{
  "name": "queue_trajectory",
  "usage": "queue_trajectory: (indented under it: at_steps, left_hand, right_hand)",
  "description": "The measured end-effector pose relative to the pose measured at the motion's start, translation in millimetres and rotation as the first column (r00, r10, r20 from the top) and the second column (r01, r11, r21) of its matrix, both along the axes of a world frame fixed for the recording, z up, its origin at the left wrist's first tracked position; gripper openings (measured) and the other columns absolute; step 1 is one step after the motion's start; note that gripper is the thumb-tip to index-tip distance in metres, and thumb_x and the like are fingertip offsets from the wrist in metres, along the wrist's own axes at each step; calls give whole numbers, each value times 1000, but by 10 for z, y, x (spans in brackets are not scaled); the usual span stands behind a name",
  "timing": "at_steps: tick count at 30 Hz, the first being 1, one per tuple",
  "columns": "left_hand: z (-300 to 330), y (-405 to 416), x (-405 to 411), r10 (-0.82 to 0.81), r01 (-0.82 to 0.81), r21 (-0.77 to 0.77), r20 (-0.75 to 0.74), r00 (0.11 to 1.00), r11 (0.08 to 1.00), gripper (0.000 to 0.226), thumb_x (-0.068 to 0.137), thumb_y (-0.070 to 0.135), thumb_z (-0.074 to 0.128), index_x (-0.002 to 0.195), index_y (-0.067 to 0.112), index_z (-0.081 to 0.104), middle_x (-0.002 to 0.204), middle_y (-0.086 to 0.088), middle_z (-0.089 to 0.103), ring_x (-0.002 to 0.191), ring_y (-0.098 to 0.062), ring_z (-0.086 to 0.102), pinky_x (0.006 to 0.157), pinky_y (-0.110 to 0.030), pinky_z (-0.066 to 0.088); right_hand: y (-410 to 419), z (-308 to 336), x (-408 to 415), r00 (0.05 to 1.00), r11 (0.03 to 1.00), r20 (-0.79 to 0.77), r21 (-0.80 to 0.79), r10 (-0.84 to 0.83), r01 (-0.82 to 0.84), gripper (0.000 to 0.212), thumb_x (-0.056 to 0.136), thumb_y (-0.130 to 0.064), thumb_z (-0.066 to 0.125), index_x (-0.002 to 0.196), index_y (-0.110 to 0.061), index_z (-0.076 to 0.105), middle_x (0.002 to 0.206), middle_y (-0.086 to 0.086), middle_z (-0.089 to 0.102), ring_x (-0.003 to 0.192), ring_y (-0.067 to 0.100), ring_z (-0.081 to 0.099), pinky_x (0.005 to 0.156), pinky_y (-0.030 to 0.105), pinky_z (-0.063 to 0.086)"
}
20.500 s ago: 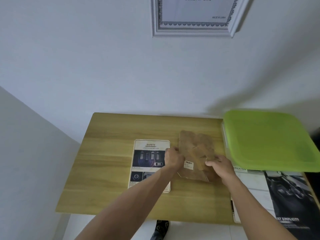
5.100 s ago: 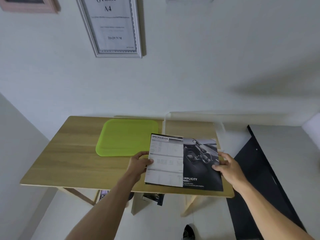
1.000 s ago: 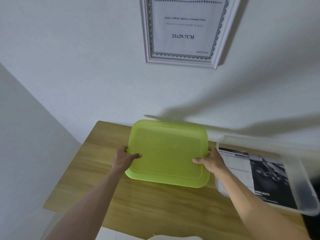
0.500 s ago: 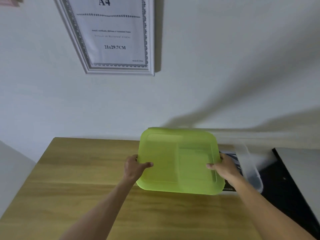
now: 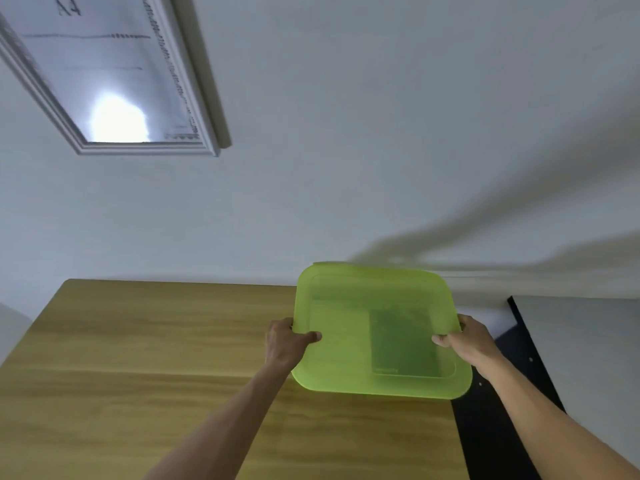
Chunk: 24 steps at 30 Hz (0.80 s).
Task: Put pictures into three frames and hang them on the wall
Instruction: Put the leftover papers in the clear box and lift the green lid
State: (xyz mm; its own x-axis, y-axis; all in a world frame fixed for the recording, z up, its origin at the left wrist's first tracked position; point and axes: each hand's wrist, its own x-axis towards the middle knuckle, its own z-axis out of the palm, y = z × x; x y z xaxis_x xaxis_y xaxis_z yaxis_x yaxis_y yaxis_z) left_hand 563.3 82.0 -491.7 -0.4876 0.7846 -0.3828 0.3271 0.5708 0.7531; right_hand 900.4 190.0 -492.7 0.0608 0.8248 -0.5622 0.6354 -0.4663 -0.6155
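Frame (image 5: 114, 77), white, already hangs on the wall at eleven o'clock, glare on its glass. Both hands have swung the green lid (image 5: 377, 334) rightward to the table's (image 5: 156, 358) three o'clock edge. Left hand (image 5: 285, 341) and right hand (image 5: 467, 341) each grip a side. A dark sheet shows through it; tidying up, I'd judge.

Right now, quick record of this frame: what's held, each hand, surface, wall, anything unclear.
held: green translucent lid, gripped at its two side edges
left hand: grips the lid's left edge, thumb on top
right hand: grips the lid's right edge
surface: wooden table; lid over its right end
wall: white picture frame hanging, upper left, glare on its glass
unclear: dark rectangle shows through the lid; the container is hidden
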Motion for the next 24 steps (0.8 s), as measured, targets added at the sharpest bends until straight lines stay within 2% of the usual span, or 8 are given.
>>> queue_trajectory:
  at_steps: [2,5,10,16,24]
  left_hand:
    - [-20,31,76,17,-18,-27,-23,1000,999,37,61,35,88,84,10,73,79,-4,70,74,-23,65,55,-29,47]
    - [-43,58,133,42,-45,-62,-46,998,997,41,58,40,88,83,11,73,79,-4,70,79,-25,66,60,-32,47]
    - [-33,64,184,51,-59,-94,-84,995,994,42,58,39,89,73,6,69,75,-9,69,76,-29,65,60,-35,47]
    - [-14,32,73,90,-107,-200,-94,992,974,55,48,42,94,76,4,65,75,-6,67,78,-28,64,65,-35,49]
    - [40,66,100,74,-104,-286,-114,991,952,59,50,35,96,84,2,61,88,-9,67,84,-30,63,59,-33,44]
  right_hand:
    - [61,-56,75,1000,1000,1,-3,4,-4,56,79,-16,82,130,-12,59,117,5,68,94,23,63,85,33,49]
    - [125,-119,128,999,999,-14,-29,37,-37,50,82,-16,79,128,-12,59,114,4,69,93,23,63,79,33,48]
    - [147,-166,174,998,997,-12,-43,60,-61,42,81,-19,81,120,-15,65,108,2,72,96,24,66,82,36,50]
    - [108,-239,168,998,997,12,-45,63,-62,71,66,-35,91,127,-15,60,113,2,71,104,25,65,85,38,53]
    - [47,-67,63,991,994,78,-16,109,-108,66,75,-29,86,131,-10,56,127,9,65,117,31,60,95,40,50]
